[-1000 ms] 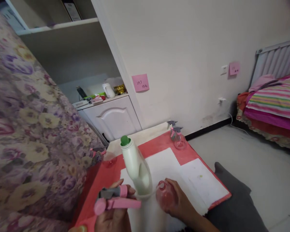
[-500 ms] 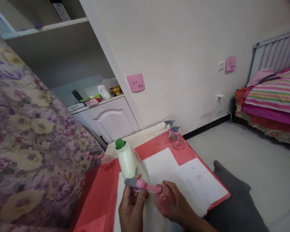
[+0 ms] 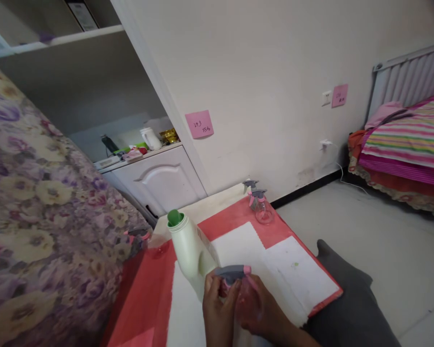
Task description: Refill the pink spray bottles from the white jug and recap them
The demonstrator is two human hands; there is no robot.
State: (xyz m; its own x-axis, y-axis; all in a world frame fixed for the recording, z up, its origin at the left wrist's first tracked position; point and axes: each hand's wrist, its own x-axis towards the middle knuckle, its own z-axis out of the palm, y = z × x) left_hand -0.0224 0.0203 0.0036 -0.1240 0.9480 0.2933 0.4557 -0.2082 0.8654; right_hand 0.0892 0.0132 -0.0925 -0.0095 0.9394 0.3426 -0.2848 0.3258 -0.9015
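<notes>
My left hand (image 3: 220,304) is closed, its fingers pinching the pink collar under a grey-and-pink spray head (image 3: 234,272). The head sits over the mouth of a clear round bottle (image 3: 246,304); fingers hide the joint, so I cannot tell whether it is threaded on. Around the bottle's side my right hand (image 3: 269,313) is wrapped, partly behind the pink trigger. Just beyond my left hand stands a pale green jug (image 3: 192,248) with a green cap (image 3: 174,218) tilted in its mouth.
Clear spray bottles (image 3: 264,212) with grey-and-pink heads stand at the table's far right corner. Another spray bottle (image 3: 141,236) is at the left, beside the floral curtain (image 3: 54,226). White paper sheets (image 3: 292,265) lie on the red table cover (image 3: 144,289).
The spray head has gone from lying sideways with its pink tube in the bottle neck to sitting upright over the mouth. My left hand has moved right, closer to my right hand.
</notes>
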